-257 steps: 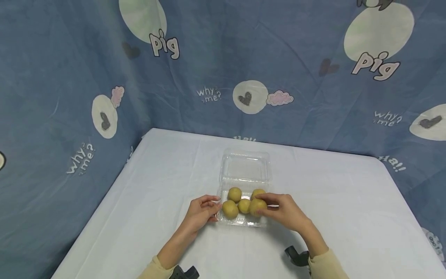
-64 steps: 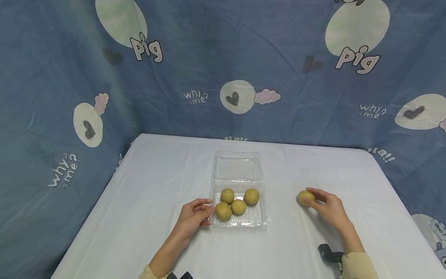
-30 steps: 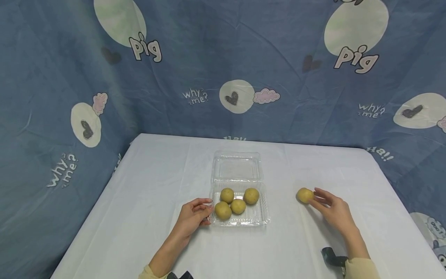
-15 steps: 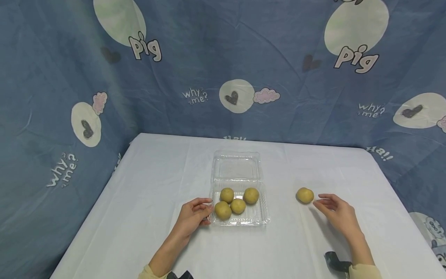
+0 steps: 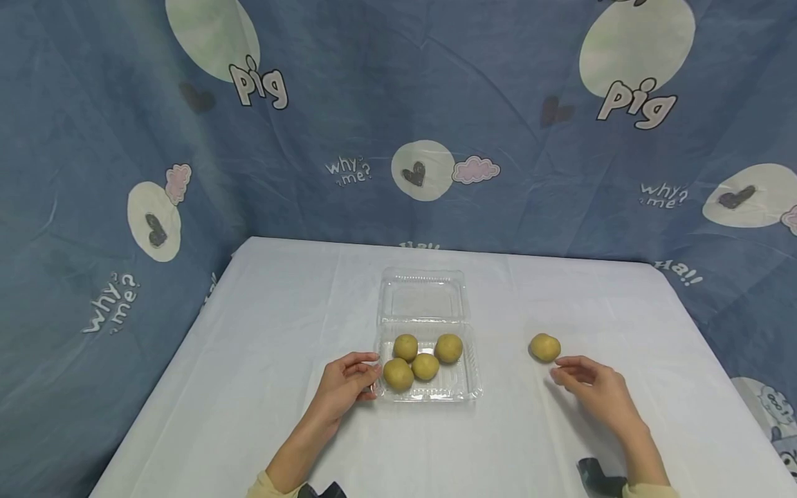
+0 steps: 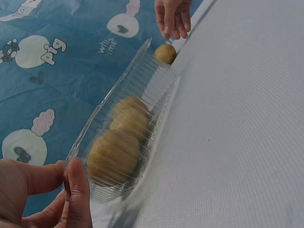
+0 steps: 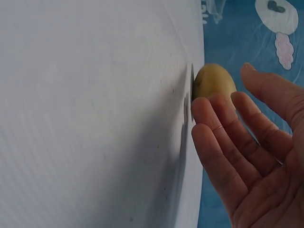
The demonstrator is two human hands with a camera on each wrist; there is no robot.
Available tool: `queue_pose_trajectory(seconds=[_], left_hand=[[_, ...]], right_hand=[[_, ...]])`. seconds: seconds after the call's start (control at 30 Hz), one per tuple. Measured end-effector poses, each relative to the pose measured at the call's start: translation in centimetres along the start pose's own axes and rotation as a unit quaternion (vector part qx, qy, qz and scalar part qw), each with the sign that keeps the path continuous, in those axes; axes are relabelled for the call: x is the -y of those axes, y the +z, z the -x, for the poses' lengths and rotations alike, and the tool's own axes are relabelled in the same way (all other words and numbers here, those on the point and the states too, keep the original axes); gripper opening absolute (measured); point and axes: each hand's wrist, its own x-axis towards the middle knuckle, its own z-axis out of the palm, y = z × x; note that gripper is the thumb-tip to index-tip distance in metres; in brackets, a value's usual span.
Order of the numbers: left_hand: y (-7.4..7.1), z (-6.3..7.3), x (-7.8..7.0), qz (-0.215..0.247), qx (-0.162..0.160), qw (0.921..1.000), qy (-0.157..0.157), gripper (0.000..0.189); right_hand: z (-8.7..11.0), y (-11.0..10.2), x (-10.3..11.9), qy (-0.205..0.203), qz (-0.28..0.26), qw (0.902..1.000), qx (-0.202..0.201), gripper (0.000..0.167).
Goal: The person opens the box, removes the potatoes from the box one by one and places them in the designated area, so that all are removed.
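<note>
A clear plastic clamshell box (image 5: pixel 463 379) lies with its lid folded back on the white table. Several round, yellowish-brown potatoes (image 5: pixel 398 374) sit in its base, mostly toward the left. My left hand (image 5: pixel 342 384) pinches the box's left rim between thumb and fingers; the left wrist view shows this grip up close at the rim (image 6: pixel 105 100). One more potato (image 5: pixel 544 348) rests on the cloth to the right of the box. Just in front and to the right of it is my right hand (image 5: pixel 598 391), holding nothing, its fingers (image 7: pixel 244 130) loosely extended in the right wrist view.
A white cloth (image 5: pixel 299 297) covers the table. Behind and on the left hangs a blue printed curtain (image 5: pixel 324 138). The raised lid (image 5: pixel 423 296) lies flat toward the back. Dark wrist mounts (image 5: pixel 600 477) show at the bottom.
My right hand carried one potato out of the box to the right, released it, then drew back toward the front. My left hand stays at the box's rim.
</note>
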Motion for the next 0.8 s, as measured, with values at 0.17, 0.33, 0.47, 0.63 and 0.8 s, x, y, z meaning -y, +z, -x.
queue_pose_trajectory(seconds=[0.17, 0.33, 0.47, 0.63, 0.8], left_hand=[[0.0, -0.1, 0.1, -0.003, 0.001, 1.0000, 0.002, 0.033], [0.0, -0.1, 0.1, -0.004, -0.001, 1.0000, 0.001, 0.033], [0.0, -0.1, 0.2, -0.005, -0.001, 1.0000, 0.001, 0.033], [0.0, -0.1, 0.2, -0.005, -0.002, 1.0000, 0.002, 0.033], [0.0, -0.1, 0.2, -0.004, -0.004, 1.0000, 0.002, 0.032]], right_hand=[[0.2, 0.3, 0.2, -0.016, -0.007, 0.9998, 0.002, 0.045], [0.4, 0.6, 0.7, -0.037, -0.016, 0.9992, -0.007, 0.040], [0.5, 0.8, 1.4, -0.055, -0.020, 0.9982, -0.015, 0.037], [0.6, 1.2, 1.9, -0.083, -0.027, 0.9959, -0.021, 0.032], [0.7, 1.4, 2.2, -0.106, -0.029, 0.9936, -0.027, 0.029]])
